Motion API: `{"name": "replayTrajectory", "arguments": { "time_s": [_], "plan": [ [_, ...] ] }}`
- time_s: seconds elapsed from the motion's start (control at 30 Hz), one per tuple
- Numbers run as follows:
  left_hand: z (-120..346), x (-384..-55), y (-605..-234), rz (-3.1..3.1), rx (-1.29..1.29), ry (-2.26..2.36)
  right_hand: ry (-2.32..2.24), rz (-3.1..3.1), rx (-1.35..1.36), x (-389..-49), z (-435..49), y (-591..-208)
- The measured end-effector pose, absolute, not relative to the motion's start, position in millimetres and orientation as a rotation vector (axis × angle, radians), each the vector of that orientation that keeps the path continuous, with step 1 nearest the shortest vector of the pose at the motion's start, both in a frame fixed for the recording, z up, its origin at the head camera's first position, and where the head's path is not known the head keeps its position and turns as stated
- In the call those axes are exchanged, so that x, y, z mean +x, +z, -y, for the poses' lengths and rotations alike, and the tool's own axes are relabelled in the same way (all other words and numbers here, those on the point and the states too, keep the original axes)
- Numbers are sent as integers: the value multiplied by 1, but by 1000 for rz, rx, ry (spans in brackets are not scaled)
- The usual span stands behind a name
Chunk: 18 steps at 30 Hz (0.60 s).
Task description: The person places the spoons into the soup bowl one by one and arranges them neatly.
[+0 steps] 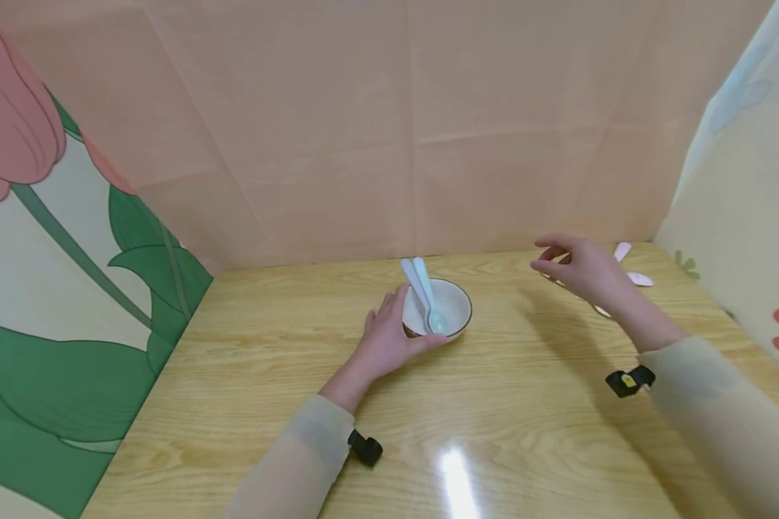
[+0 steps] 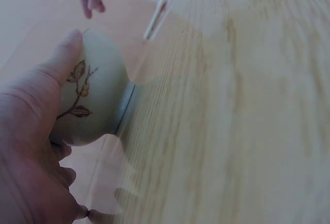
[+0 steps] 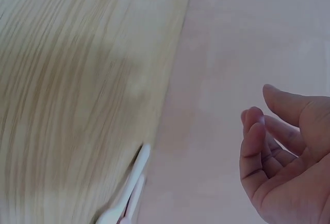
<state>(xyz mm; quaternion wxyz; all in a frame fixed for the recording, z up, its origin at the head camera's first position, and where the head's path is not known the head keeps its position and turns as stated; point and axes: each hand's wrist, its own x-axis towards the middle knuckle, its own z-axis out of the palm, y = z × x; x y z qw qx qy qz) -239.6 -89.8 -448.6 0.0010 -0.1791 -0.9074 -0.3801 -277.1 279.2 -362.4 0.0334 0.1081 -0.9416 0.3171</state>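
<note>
A white bowl [image 1: 459,303] with a dark rim stands on the wooden table. My left hand [image 1: 389,340] grips its left side, thumb along the near rim and fingers round the far side. Brown leaf decoration shows on the bowl's outside [image 2: 98,90] in the left wrist view. Inside lean a light teal spoon [image 1: 437,321] and a pale lavender spoon [image 1: 412,277], handles sticking out over the back rim. To the right, my right hand [image 1: 581,268] hovers above the table with loosely curled fingers and holds nothing. Pale spoons [image 1: 640,279] lie beyond it, partly hidden by the arm.
The wooden table [image 1: 266,375] meets a pink-beige backdrop [image 1: 311,144] behind the bowl. Flower-patterned panels stand at the left [image 1: 52,360] and right [image 1: 746,238]. Two spoon handles [image 3: 136,167] lie near the backdrop edge in the right wrist view.
</note>
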Motion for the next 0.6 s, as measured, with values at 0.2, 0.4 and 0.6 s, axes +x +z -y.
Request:
{"name": "replayTrajectory", "arguments": {
  "time_s": [0.2,0.4,0.6],
  "plan": [
    [89,-239,-448,2853,-559,-1173,899,2878,330,-280,-298,-362],
    [89,-239,-449,2857,-554,-1168,868,2924,285,-285,-317,-367],
    [89,-240,-449,2860,-547,-1176,866,2951,273,-291,-333,-374]
  ]
}}
